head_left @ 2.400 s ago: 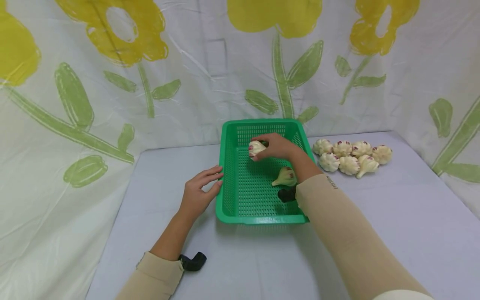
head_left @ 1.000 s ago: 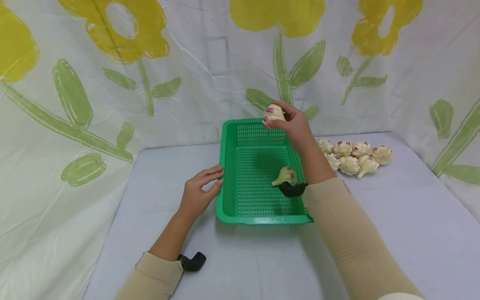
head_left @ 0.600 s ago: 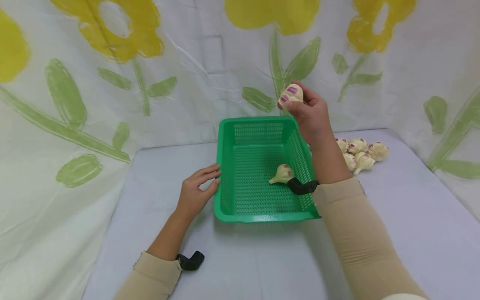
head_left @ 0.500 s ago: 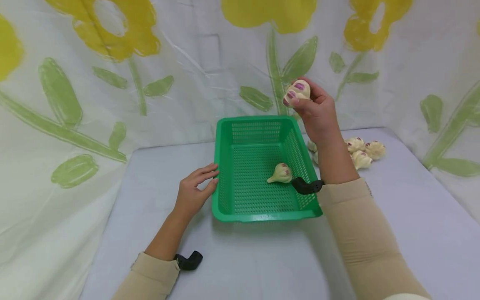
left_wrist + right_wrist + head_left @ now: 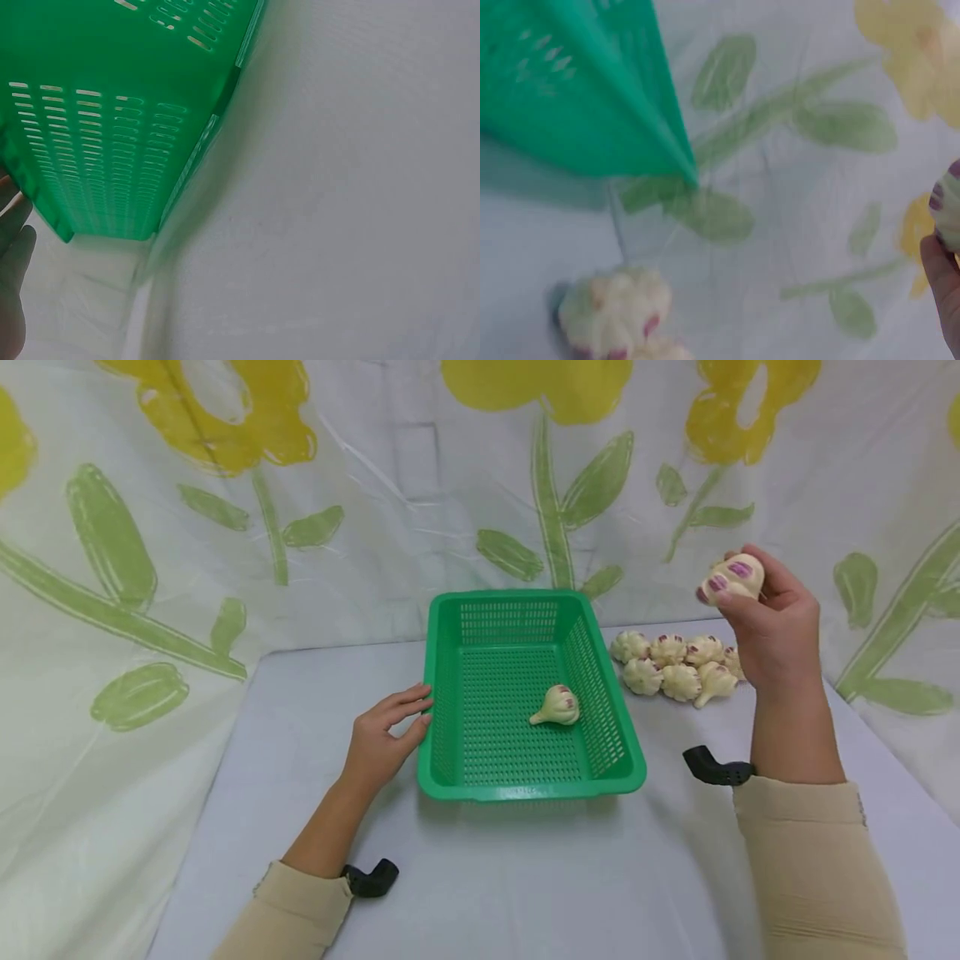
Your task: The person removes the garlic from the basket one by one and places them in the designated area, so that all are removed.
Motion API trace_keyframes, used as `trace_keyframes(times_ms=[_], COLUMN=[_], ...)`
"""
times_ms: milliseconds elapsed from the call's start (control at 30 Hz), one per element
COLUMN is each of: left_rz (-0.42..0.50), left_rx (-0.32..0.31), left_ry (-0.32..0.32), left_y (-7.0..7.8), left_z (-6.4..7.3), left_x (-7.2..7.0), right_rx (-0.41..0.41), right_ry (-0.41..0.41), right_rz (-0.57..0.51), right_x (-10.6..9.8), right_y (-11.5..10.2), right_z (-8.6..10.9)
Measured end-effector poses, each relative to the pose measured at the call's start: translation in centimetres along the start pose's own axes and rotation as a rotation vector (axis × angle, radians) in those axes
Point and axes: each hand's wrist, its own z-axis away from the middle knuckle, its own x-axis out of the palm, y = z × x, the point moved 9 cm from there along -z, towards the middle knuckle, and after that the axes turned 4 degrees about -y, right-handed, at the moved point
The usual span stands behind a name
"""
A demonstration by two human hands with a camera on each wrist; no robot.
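My right hand [image 5: 783, 622] holds a garlic bulb [image 5: 735, 578] with purple patches, raised above the right part of the table. At the right edge of the right wrist view the same garlic bulb [image 5: 946, 210] shows in part. My left hand [image 5: 381, 737] touches the left rim of a green plastic basket [image 5: 532, 792] with its fingers spread; in the left wrist view its fingertips meet the basket wall [image 5: 97, 150]. One garlic bulb [image 5: 558, 706] lies inside the basket, toward the right side.
Several garlic bulbs [image 5: 680, 682] are grouped on the table [image 5: 510, 868] to the right of the basket. A cloth backdrop [image 5: 375, 543] with printed yellow flowers hangs behind the table.
The right hand has lifted the garlic bulb out of the basket and carried it to the right. The left hand has stayed at the rim; the view has shifted slightly.
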Motion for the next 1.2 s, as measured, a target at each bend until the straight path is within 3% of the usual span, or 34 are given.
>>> trace_keyframes(times_ms=[300,467,767,967,1200], left_rz=[0.0,0.004,0.001,-0.015,-0.02], left_rx=[-0.016,-0.026,-0.016,-0.034,-0.038], left_ry=[-0.006,-0.005,0.01,-0.001,-0.006], left_y=[0.0,0.0,0.0,0.2,0.2], left_z=[0.3,0.4,0.1,-0.1,-0.1], left_x=[0.0,0.0,0.1,0.3,0.3], right_rx=[0.036,0.077,0.16,0.272,0.373], right_ry=[0.335,0.487,0.592,0.69,0.757], right_rz=[-0.02,-0.024,-0.027,-0.006,0.061], right_x=[-10.5,-14.6,-19.1,-22.1,-23.6], right_y=[0.4,1.7,3.8,5.9,7.2], right_z=[4.5,6.7,7.7,8.8,9.7])
